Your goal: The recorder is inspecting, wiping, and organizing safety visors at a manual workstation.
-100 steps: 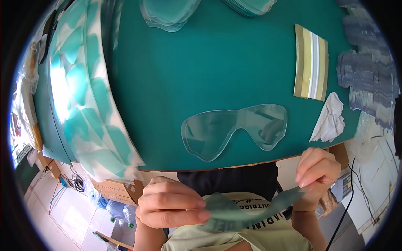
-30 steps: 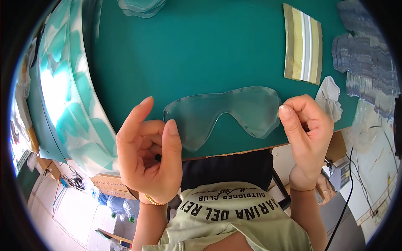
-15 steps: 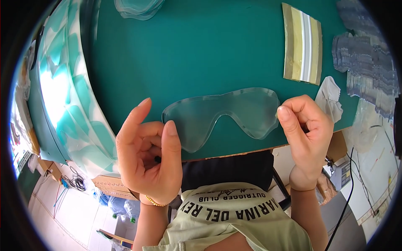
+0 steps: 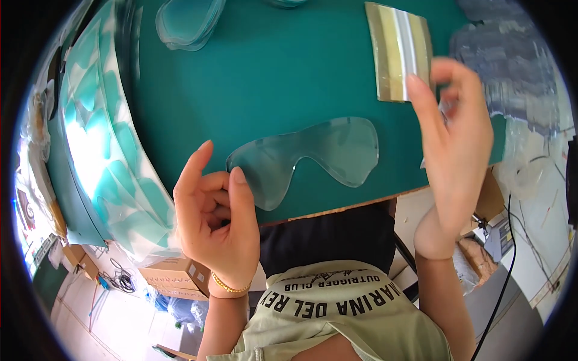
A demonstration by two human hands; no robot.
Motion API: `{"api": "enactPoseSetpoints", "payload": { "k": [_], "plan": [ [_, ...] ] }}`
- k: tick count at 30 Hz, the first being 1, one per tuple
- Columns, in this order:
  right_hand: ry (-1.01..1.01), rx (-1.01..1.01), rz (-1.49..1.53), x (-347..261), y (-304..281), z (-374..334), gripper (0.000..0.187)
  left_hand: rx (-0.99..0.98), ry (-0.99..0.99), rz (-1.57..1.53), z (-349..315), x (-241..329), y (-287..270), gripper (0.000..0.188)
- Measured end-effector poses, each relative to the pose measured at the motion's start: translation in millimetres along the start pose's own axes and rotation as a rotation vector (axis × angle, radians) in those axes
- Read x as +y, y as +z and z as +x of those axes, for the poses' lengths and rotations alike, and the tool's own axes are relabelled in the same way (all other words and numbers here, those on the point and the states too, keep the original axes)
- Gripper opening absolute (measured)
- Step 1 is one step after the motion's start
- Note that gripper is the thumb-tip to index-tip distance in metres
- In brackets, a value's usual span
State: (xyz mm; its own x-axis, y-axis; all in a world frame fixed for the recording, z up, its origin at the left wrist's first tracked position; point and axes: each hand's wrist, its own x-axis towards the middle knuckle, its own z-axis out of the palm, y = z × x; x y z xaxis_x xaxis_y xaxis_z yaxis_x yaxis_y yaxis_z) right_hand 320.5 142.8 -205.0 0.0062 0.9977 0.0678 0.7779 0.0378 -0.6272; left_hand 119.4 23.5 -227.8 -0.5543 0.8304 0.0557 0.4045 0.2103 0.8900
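Note:
A clear, one-piece goggle lens [image 4: 337, 150] with a nose notch lies over the green table top near its front edge. My left hand [image 4: 217, 210] pinches its left end between thumb and fingers. The lens's right end is free. Farther right, my right hand [image 4: 454, 132] is partly blurred, its thumb and fingers apart, and nothing shows in its grasp. Its thumb tip overlaps the lower right part of a flat pad [image 4: 388, 54] with yellow and white stripes; I cannot tell whether they touch.
More clear lenses [image 4: 189, 23] lie stacked at the back left. Rows of clear plastic pieces [image 4: 506, 72] crowd the right side. Translucent curved sheets [image 4: 105, 150] line the table's left edge. Cardboard boxes [image 4: 171, 277] stand on the floor below.
My right hand has let go of the lens's right end and moved up and right, opening beside the striped pad. My left hand keeps its hold on the left end.

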Motion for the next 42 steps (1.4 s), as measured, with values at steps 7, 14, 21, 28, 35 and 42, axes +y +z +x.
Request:
{"api": "enactPoseSetpoints", "payload": {
  "k": [7,14,21,28,35,42],
  "plan": [
    [-0.095,-0.010,-0.268,-15,-10,7,0.066,0.056,-0.052,-0.027,-1,3,4,0.034],
    [-0.140,-0.165,0.063,-34,-13,-47,0.047,0.048,-0.057,-0.052,-2,-3,5,0.033],
    [-0.163,-0.246,-0.203,-39,-13,-49,0.049,0.058,-0.041,-0.030,0,0,0,0.031],
    [-0.041,-0.123,0.223,-11,-36,-51,0.045,0.033,-0.045,-0.013,-1,2,1,0.030],
    [-0.094,-0.236,0.133,-12,-9,-51,0.045,0.026,-0.040,-0.030,-1,1,1,0.032],
    [-0.138,-0.386,0.127,-38,10,-43,0.045,0.015,-0.050,-0.042,2,-1,-1,0.032]
  ]
}}
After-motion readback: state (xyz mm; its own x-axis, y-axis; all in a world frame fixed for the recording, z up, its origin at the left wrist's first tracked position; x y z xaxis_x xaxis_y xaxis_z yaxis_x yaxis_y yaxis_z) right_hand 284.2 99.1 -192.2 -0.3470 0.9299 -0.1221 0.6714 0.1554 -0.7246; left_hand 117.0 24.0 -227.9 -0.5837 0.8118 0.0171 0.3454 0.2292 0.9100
